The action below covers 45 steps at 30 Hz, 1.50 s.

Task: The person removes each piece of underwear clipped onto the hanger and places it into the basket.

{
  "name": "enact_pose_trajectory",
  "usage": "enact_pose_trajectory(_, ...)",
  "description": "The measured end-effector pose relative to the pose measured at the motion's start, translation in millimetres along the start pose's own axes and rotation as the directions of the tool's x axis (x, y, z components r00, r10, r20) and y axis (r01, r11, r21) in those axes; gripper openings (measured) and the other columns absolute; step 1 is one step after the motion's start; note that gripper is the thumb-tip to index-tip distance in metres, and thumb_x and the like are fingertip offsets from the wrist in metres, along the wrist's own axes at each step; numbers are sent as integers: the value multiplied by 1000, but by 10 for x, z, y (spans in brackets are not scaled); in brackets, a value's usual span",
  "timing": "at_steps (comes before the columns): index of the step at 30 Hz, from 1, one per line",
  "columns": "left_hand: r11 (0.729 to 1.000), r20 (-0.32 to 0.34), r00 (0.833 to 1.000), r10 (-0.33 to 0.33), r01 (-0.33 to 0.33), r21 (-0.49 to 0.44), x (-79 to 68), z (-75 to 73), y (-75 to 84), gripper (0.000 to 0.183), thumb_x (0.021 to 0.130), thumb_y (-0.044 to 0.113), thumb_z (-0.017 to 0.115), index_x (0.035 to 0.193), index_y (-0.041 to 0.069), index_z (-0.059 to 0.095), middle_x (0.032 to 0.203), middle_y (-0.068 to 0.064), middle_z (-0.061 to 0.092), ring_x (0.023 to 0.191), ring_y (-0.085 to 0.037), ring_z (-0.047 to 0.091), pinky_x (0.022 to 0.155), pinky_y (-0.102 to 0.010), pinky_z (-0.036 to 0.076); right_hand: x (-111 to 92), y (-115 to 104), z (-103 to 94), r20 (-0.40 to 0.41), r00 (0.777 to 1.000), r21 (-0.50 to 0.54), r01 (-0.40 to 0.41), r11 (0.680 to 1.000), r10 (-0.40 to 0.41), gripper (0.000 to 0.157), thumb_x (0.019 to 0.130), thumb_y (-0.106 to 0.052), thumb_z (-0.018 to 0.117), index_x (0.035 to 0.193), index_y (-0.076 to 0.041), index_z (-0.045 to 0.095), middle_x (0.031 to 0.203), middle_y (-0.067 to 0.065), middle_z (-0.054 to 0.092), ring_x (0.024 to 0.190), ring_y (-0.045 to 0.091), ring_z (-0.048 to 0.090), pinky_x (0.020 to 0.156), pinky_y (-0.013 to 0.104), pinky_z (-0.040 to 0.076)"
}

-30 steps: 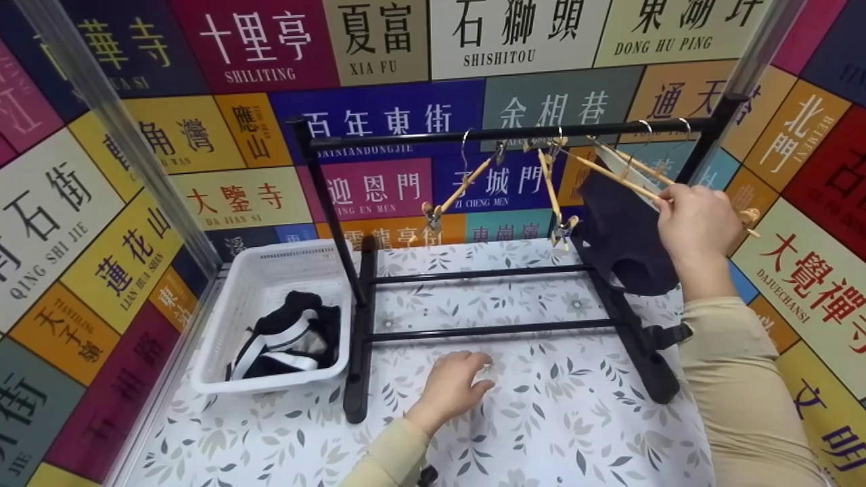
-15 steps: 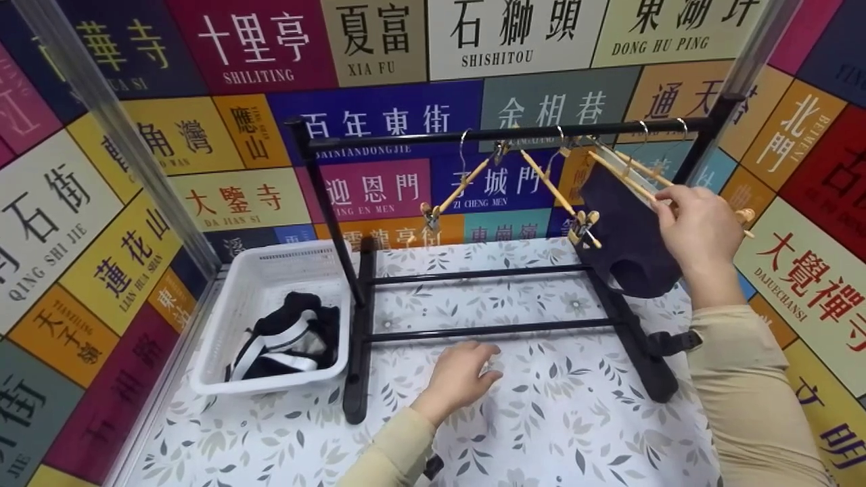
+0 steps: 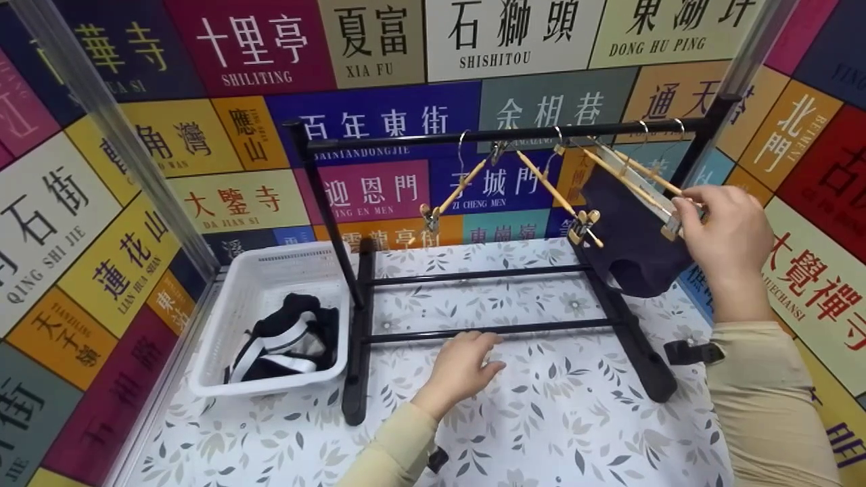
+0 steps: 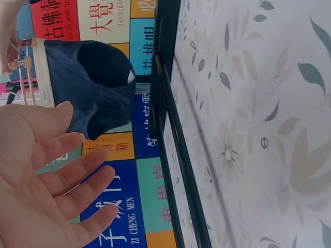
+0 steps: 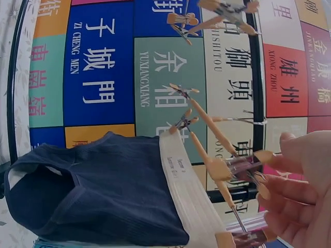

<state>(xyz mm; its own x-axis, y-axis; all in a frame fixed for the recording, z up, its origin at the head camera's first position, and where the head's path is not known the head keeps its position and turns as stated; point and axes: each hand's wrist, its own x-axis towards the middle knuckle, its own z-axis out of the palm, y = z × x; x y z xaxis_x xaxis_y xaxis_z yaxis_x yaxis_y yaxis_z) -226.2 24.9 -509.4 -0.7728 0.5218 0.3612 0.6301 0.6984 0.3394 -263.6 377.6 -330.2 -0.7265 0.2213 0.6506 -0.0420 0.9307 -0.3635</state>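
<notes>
Dark navy underwear briefs [image 3: 626,233] with a pale waistband hang from a wooden clip hanger [image 3: 622,178] at the rack's right end. Behind it is another clip hanger [image 3: 646,170]. My right hand [image 3: 727,233] pinches the near clip [image 5: 248,166] of that second hanger; the right wrist view shows thumb and index finger at its wooden end. Beside those fingers, the briefs' clip [image 5: 245,240] sits on the waistband. My left hand [image 3: 460,368], fingers loosely spread, is by the lower rack bar and holds nothing; its palm [image 4: 26,170] shows in the left wrist view.
The black rack [image 3: 406,139] stands on a leaf-patterned table surface [image 3: 541,419]. Two other clip hangers hang on its rail, one a left hanger [image 3: 463,182]. A white basket [image 3: 206,368] with black-and-white garments [image 3: 291,338] stands left. Sign-patterned walls enclose the table.
My right hand has shifted right, exposing the clip on the briefs' waistband. The middle hanger has swung so its near end lies further right. My left hand has moved slightly forward.
</notes>
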Motion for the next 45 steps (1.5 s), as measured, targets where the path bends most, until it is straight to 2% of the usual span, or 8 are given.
enact_pose_trajectory(5,1000,-4,1000,-1,1,-6,17,-2,37,36,92,33,70,123,15,65,112,-1,69,104,-22,63,92,-40,47,-23,70,-31,-115,993,13,6,1000,-5,29,99,-27,61,113,-4,72,111,21,65,104,43,53,81,58,41)
enact_pose_trajectory(8,1000,-7,1000,-1,0,-10,28,12,56,35,92,33,70,122,16,65,112,-1,68,104,-22,63,92,-40,48,-19,140,-53,-126,992,7,-18,1000,19,31,99,-28,61,115,-4,71,113,22,65,107,44,51,87,57,39)
enact_pose_trajectory(12,1000,-14,1000,4,-5,-16,38,34,80,34,92,33,70,122,16,65,112,0,68,104,-21,63,91,-40,48,-6,227,-74,-31,995,-9,-99,995,99,37,100,-31,56,123,-4,66,124,24,60,118,45,45,97,58,35)
enact_pose_trajectory(16,1000,-14,1000,16,-16,-18,45,54,102,35,92,33,70,122,16,65,112,0,68,103,-20,63,90,-39,48,-10,296,-70,84,982,-23,-169,985,171,42,101,-32,53,131,-3,60,131,25,54,124,46,41,102,58,32)
enact_pose_trajectory(25,999,-12,1000,28,-29,-29,48,101,138,36,92,31,70,123,15,65,113,-1,68,104,-21,63,93,-38,47,-20,412,-7,211,958,-51,-187,981,194,47,101,-35,50,136,-4,53,129,26,51,110,48,48,82,61,40)
enact_pose_trajectory(32,999,18,1000,7,-6,-44,49,141,181,36,92,32,70,123,15,65,115,0,69,107,-21,63,95,-40,46,5,462,43,272,941,-85,-183,980,199,47,101,-37,51,130,-1,56,114,27,50,97,46,48,69,57,41)
enact_pose_trajectory(36,999,27,1000,8,-6,-39,76,139,212,37,92,33,70,124,15,65,115,1,68,107,-20,62,95,-38,46,-7,462,47,259,942,-94,-196,976,214,42,102,-36,49,119,1,60,108,26,52,92,45,50,65,54,39)
enact_pose_trajectory(45,999,35,999,16,-14,-33,163,131,291,36,93,33,68,125,17,65,115,1,68,107,-19,62,94,-36,46,8,446,64,129,965,-76,-220,973,228,39,102,-29,44,108,4,65,108,24,55,91,44,52,70,54,38)
